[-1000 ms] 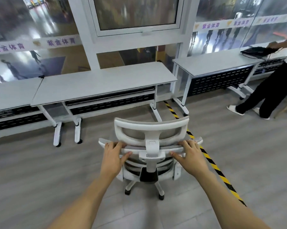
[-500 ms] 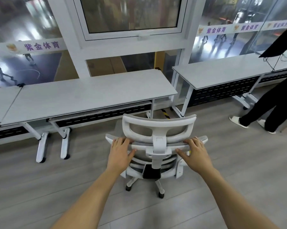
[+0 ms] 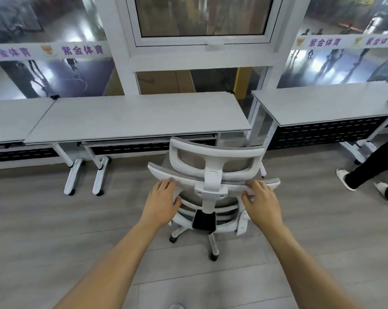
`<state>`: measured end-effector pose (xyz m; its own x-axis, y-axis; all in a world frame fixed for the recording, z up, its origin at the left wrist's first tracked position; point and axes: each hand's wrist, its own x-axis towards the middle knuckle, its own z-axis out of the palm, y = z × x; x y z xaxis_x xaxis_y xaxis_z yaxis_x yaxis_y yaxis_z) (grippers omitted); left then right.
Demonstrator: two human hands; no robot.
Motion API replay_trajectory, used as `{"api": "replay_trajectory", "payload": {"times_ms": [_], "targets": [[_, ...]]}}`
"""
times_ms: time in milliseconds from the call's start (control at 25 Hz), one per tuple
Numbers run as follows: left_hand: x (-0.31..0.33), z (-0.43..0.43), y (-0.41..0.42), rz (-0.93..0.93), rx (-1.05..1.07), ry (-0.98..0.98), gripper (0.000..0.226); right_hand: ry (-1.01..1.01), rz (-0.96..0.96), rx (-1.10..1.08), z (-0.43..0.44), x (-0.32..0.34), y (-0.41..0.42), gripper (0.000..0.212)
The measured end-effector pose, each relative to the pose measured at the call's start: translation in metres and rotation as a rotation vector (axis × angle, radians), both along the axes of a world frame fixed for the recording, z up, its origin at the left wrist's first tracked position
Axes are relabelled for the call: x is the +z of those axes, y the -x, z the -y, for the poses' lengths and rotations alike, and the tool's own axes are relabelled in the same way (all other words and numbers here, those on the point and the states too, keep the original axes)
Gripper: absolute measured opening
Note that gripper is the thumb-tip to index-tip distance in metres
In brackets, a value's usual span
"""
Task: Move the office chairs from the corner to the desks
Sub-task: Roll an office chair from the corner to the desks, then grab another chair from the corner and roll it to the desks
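A white office chair (image 3: 213,172) with a grey mesh back and headrest stands on its castors, seen from behind, right in front of me. My left hand (image 3: 163,202) grips the top edge of the backrest on the left side. My right hand (image 3: 261,201) grips the same edge on the right. The chair's headrest reaches the front edge of the middle grey desk (image 3: 139,117), near that desk's right end. The seat is hidden behind the backrest.
A second desk (image 3: 322,103) stands to the right and a third (image 3: 7,117) to the left, all along a glass wall. Desk legs on castors (image 3: 86,177) stand left of the chair. A person's legs (image 3: 371,172) in black trousers are at the right edge.
The chair has rolled forward with both hands on its backrest and now sits at the middle desk's edge. The striped floor tape is out of sight. The person at right has stepped further right.
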<state>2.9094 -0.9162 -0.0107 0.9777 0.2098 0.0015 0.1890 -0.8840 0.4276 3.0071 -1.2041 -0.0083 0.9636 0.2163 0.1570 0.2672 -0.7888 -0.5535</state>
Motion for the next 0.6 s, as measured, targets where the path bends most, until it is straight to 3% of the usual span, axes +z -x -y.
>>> {"api": "replay_trajectory", "payload": {"times_ms": [240, 600], "targets": [[0.041, 0.044, 0.101, 0.193, 0.247, -0.113, 0.026, 0.016, 0.082, 0.400, -0.044, 0.024, 0.055, 0.031], [0.089, 0.052, 0.330, 0.268, 0.745, -0.277, 0.028, -0.143, 0.200, 1.021, -0.159, 0.069, 0.232, 0.032]]}}
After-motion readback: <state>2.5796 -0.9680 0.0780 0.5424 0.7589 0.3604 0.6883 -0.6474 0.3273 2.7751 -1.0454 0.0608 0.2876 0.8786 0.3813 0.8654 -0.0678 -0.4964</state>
